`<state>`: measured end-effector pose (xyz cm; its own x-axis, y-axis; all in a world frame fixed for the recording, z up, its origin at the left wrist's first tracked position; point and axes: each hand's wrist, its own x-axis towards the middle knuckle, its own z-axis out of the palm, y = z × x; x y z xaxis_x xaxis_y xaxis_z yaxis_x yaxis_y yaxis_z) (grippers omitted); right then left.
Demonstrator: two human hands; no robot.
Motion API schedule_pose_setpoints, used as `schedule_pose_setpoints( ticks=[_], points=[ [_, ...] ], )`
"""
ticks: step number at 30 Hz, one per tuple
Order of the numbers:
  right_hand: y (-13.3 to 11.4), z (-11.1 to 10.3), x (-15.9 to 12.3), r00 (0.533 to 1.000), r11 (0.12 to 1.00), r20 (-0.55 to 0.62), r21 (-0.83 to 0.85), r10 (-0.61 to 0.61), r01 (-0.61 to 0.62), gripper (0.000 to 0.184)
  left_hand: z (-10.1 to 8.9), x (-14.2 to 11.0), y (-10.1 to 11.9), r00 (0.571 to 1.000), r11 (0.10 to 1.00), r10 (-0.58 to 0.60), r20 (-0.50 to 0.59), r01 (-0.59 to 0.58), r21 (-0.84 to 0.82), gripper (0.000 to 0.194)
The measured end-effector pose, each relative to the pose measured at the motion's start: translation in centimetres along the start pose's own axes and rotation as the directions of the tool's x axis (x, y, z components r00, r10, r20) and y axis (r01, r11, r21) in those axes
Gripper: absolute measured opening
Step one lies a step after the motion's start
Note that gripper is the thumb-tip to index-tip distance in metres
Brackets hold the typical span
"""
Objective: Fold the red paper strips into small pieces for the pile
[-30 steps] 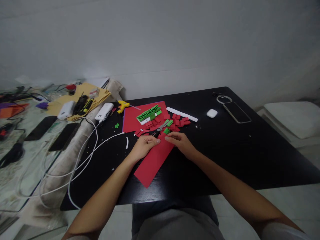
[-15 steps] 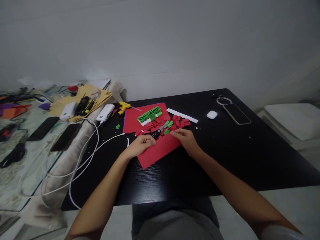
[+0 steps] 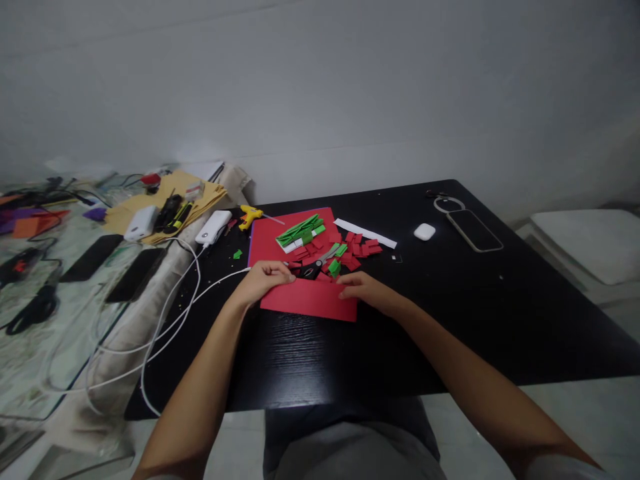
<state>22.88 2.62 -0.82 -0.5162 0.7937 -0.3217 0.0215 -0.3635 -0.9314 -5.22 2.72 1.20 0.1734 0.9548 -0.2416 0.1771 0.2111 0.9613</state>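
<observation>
A strip-like sheet of red paper lies between my hands over the black table, its long side facing me. My left hand is closed on the sheet's upper left, thumb on top. At its right end, my right hand pinches the paper between thumb and fingers. Just beyond are black-handled scissors with blades pointing away, partly among small folded red paper pieces and a few green ones. Behind them, a bundle of folded green paper rests on a larger red sheet.
A yellow glue gun and a white power bank with a cable lie at the back left. A white paper strip sits behind the pieces. To the right are a white earbud case and a phone.
The red sheet has turned from a slant to nearly level and now shows as a narrower strip. My left hand moved up and left; my right hand moved slightly down.
</observation>
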Motion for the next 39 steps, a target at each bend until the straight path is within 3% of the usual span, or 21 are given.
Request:
schedule_pose_setpoints(
  ticks=[3, 6, 9, 11, 13, 15, 18, 21, 25, 30, 36, 39],
  points=[
    [0.1, 0.3, -0.4, 0.989, 0.985, 0.139, -0.157, -0.044, 0.066, 0.023, 0.8, -0.2, 0.1, 0.986, 0.997, -0.033, 0.163, 0.021, 0.077, 0.027],
    [0.3, 0.5, -0.6, 0.964, 0.952, 0.261, -0.280, -0.048, 0.123, 0.032, 2.1, -0.4, -0.2, 0.966, 0.990, -0.018, 0.259, -0.019, 0.140, 0.026],
    [0.5, 1.0, -0.7, 0.951, 0.945, 0.304, -0.293, -0.054, 0.147, 0.033, 3.2, -0.3, -0.6, 0.950, 0.989, -0.022, 0.311, -0.024, 0.143, 0.028],
    [0.6, 1.3, -0.7, 0.948, 0.954, 0.311, -0.262, -0.061, 0.147, 0.032, 3.4, -0.2, -0.7, 0.959, 0.996, -0.013, 0.284, -0.012, 0.086, 0.031],
    [0.8, 1.6, -0.7, 0.960, 0.973, 0.273, -0.202, -0.056, 0.114, 0.033, 3.2, 0.0, -0.7, 0.981, 0.998, 0.001, 0.194, 0.011, -0.063, 0.040],
    [0.9, 1.7, -0.6, 0.985, 0.993, 0.159, -0.096, -0.059, 0.075, 0.033, 2.8, 0.2, -0.6, 0.992, 0.962, -0.009, 0.123, 0.042, -0.271, 0.056],
    [0.9, 1.6, -0.3, 0.998, 0.988, -0.023, 0.139, -0.057, 0.060, 0.032, 2.6, 0.3, -0.6, 0.980, 0.903, -0.009, 0.198, 0.093, -0.420, 0.075],
    [0.7, 1.6, -0.1, 0.997, 0.948, -0.068, 0.311, -0.048, 0.067, 0.033, 3.6, -0.2, -0.7, 0.959, 0.946, 0.086, 0.272, 0.007, -0.325, 0.062],
    [0.7, 1.8, -0.2, 0.999, 0.921, -0.019, 0.388, -0.041, 0.045, 0.034, 5.4, -0.9, -0.8, 0.930, 0.982, 0.144, 0.338, -0.091, -0.167, 0.044],
    [0.9, 2.1, -0.3, 0.998, 0.922, 0.012, 0.384, -0.058, 0.049, 0.041, 5.8, -1.1, -0.6, 0.944, 0.987, 0.137, 0.301, -0.104, -0.123, 0.042],
    [1.0, 2.2, -0.3, 0.996, 0.938, -0.051, 0.334, -0.080, 0.092, 0.045, 5.4, -1.0, -0.7, 0.947, 0.993, 0.110, 0.301, -0.096, -0.062, 0.041],
    [1.1, 2.1, -0.1, 0.991, 0.946, -0.110, 0.307, -0.076, 0.107, 0.039, 5.1, -0.8, -1.0, 0.953, 0.995, 0.096, 0.286, -0.092, -0.028, 0.041]
  ],
)
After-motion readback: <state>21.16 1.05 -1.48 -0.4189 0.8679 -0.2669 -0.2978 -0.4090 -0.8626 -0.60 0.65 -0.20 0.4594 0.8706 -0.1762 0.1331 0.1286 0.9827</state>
